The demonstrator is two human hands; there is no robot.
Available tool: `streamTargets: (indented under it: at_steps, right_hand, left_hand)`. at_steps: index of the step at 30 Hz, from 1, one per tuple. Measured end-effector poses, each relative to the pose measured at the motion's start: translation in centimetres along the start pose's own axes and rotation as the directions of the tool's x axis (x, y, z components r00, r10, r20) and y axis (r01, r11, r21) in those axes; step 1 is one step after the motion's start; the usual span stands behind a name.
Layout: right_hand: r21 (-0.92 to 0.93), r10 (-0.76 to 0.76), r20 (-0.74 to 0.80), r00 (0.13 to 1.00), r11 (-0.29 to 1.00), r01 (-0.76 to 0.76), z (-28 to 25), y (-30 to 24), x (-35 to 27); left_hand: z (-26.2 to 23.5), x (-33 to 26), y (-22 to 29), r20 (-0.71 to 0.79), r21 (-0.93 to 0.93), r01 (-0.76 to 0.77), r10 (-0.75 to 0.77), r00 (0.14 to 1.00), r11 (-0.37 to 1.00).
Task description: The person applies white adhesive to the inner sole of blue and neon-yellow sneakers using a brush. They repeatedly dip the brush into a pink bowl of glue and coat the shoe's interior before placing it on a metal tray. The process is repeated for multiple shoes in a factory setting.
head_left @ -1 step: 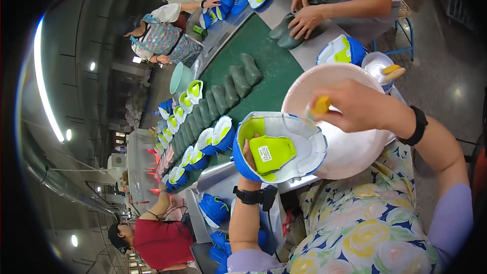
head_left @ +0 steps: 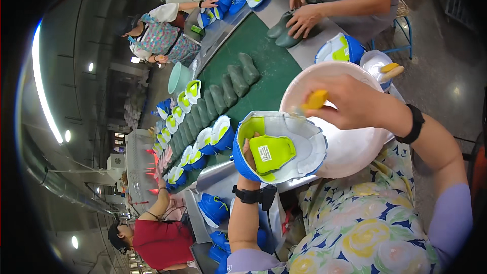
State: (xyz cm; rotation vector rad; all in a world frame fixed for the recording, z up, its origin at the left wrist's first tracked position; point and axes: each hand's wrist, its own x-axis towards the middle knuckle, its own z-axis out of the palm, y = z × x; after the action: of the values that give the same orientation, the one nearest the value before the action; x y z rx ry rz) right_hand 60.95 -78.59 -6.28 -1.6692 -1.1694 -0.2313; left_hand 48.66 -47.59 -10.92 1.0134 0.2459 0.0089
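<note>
Left hand (head_left: pixel 249 158) mostly hidden inside shoe upper (head_left: pixel 281 147); only thumb shows. Brush (head_left: pixel 315 100) bristles blurred, handle buried in right hand (head_left: pixel 350 102). Co-worker across belt cut off at top edge.

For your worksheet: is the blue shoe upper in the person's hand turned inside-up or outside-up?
Inside-up: the blue shoe upper shows its white lining and green tongue.

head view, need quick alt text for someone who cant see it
A person's left hand holds a blue shoe upper with a lime-green tongue, while the right hand brushes its white edge with a yellow-handled brush over a white bowl. Beyond, a green conveyor belt carries grey shoe lasts and more uppers, with other workers nearby.
</note>
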Motion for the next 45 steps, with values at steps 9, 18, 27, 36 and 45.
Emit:
streamTargets:
  at_steps: [9,18,27,36,45]
  right_hand:
    - [-0.03,0.46,0.073,0.885,0.888,-0.459,2.5,1.7,2.0]
    - [0.338,0.688,0.098,0.719,0.657,-0.674,0.0,2.1,-0.3]
    - [0.306,0.736,0.252,0.629,0.556,-0.773,0.9,3.7,-1.2]
    - [0.155,0.724,0.344,0.598,0.585,-0.796,0.4,5.7,-3.2]
    - [-0.116,0.665,0.419,0.619,0.715,-0.69,4.2,8.4,-0.4]
  left_hand:
    - [-1.3,0.3,-0.1,-0.18,0.042,-0.145,0.15,0.972,0.989]
    - [-19.4,4.7,1.8,-0.294,0.586,0.052,0.152,0.943,0.808]
    - [-29.7,13.1,-2.1,-0.416,0.772,0.028,0.471,0.778,0.636]
    - [-31.4,-4.7,9.1,-0.363,0.918,0.378,0.628,0.688,0.117]
    - [-26.9,-22.3,-1.5,-0.472,0.86,0.496,0.186,0.862,-0.116]
